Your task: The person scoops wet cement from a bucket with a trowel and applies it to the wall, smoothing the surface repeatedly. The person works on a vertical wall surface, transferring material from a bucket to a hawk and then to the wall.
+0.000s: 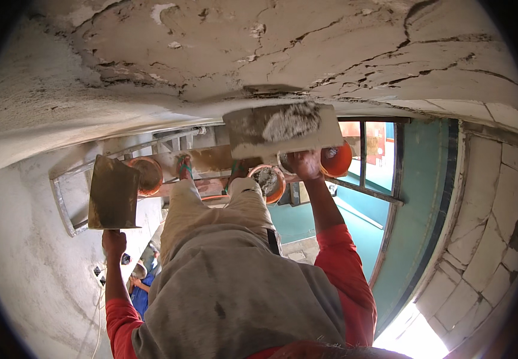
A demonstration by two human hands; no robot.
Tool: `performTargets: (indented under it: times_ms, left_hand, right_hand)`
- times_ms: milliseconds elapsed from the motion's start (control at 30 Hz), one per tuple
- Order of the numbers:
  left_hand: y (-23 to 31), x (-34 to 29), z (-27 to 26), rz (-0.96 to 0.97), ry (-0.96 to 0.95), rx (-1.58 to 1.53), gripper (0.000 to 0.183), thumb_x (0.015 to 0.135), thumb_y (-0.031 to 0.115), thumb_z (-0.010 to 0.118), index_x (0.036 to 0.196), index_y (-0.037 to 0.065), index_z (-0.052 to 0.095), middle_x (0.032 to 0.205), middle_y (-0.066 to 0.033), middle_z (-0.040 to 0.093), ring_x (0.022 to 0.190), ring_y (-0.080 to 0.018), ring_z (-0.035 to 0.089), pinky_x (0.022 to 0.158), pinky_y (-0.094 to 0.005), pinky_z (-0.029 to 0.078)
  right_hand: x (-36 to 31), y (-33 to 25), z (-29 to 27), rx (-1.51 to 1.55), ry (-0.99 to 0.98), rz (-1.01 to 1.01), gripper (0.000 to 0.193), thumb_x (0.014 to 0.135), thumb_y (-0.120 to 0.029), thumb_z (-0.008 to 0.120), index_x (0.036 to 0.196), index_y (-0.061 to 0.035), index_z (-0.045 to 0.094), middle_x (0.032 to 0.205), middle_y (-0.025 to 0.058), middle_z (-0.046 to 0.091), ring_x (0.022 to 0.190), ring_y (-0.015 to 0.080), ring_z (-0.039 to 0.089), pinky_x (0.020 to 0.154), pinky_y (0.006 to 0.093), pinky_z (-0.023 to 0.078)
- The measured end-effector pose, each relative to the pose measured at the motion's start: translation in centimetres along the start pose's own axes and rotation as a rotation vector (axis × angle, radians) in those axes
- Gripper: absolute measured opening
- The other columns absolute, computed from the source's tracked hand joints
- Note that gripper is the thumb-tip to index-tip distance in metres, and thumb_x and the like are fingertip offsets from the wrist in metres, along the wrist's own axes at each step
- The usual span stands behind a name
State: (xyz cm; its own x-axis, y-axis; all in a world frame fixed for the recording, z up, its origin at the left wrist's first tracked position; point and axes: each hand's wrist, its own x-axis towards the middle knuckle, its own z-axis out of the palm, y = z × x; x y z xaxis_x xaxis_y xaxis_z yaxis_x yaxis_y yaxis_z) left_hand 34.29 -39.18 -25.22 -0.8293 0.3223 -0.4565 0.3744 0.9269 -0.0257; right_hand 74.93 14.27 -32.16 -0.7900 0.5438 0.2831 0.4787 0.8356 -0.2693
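Note:
My left hand [114,240] is closed around the lower end of a brown rectangular plastering float [114,192], held upright at the left, away from the cracked surface. Out in front, my right hand [306,165] grips a wide plasterer's hawk [244,133] from its near edge. Wet grey-white plaster [292,122] lies on the hawk's face. The hawk's far edge is close to the plastered wall [211,66]; whether they touch, I cannot tell. The hawk hides part of the plank and a bucket behind it.
I stand in sandals on a wooden plank [211,160]. Orange buckets stand by my feet: one on the left [149,175], one holding grey mix [271,181], one on the right [337,160]. A metal frame [61,203] is at left. Below, another person in blue [142,290] is partly visible.

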Motion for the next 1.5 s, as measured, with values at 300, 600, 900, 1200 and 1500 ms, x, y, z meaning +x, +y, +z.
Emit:
performTargets:
  times_ms: [300, 600, 900, 1200, 1500]
  left_hand:
    - [-1.7, -3.3, 1.7, -0.102, -0.005, -0.153, 0.039, 0.075, 0.009, 0.058, 0.113, 0.001, 0.061, 0.104, -0.0284, 0.068, 0.102, -0.0506, 0.062, 0.088, -0.0581, 0.048]
    - [-0.7, -2.4, 3.9, -0.062, -0.002, -0.264, 0.040, 0.075, 0.010, 0.062, 0.113, 0.002, 0.061, 0.105, -0.0267, 0.070, 0.102, -0.0502, 0.063, 0.087, -0.0569, 0.050]
    - [-1.5, -0.3, 6.1, -0.139, -0.021, -0.329, 0.043, 0.073, 0.009, 0.062, 0.116, 0.005, 0.060, 0.103, -0.0267, 0.071, 0.099, -0.0494, 0.065, 0.085, -0.0579, 0.051]
    - [-0.4, 0.9, 5.5, -0.124, 0.017, -0.330, 0.046, 0.074, 0.011, 0.062, 0.120, 0.006, 0.059, 0.103, -0.0270, 0.071, 0.099, -0.0494, 0.065, 0.084, -0.0575, 0.052]
    - [-1.1, -0.9, 5.7, -0.110, 0.037, -0.268, 0.052, 0.074, 0.011, 0.060, 0.125, 0.006, 0.056, 0.104, -0.0292, 0.070, 0.098, -0.0518, 0.064, 0.084, -0.0603, 0.051]
  right_hand:
    - [9.3, -1.8, -4.4, 0.076, -0.232, 0.002, 0.049, 0.080, -0.017, 0.078, 0.125, -0.0066, 0.065, 0.123, 0.0157, 0.062, 0.122, 0.0359, 0.054, 0.108, 0.0543, 0.036]
    - [12.9, -4.9, -9.8, 0.071, -0.254, 0.019, 0.064, 0.073, -0.019, 0.084, 0.133, -0.0088, 0.063, 0.130, 0.0142, 0.060, 0.128, 0.0336, 0.051, 0.110, 0.0500, 0.035]
    - [17.1, -8.6, -15.8, 0.091, -0.312, -0.002, 0.061, 0.072, -0.018, 0.084, 0.129, -0.0081, 0.064, 0.122, 0.0134, 0.061, 0.122, 0.0327, 0.052, 0.108, 0.0472, 0.035]
    - [20.0, -10.6, -21.2, 0.214, -0.364, 0.016, 0.064, 0.072, -0.018, 0.088, 0.129, -0.0069, 0.064, 0.126, 0.0160, 0.062, 0.121, 0.0354, 0.054, 0.104, 0.0460, 0.042]
    - [20.3, -8.1, -25.9, 0.171, -0.295, 0.045, 0.064, 0.073, -0.024, 0.088, 0.131, -0.0101, 0.065, 0.124, 0.0190, 0.063, 0.117, 0.0375, 0.060, 0.101, 0.0458, 0.048]
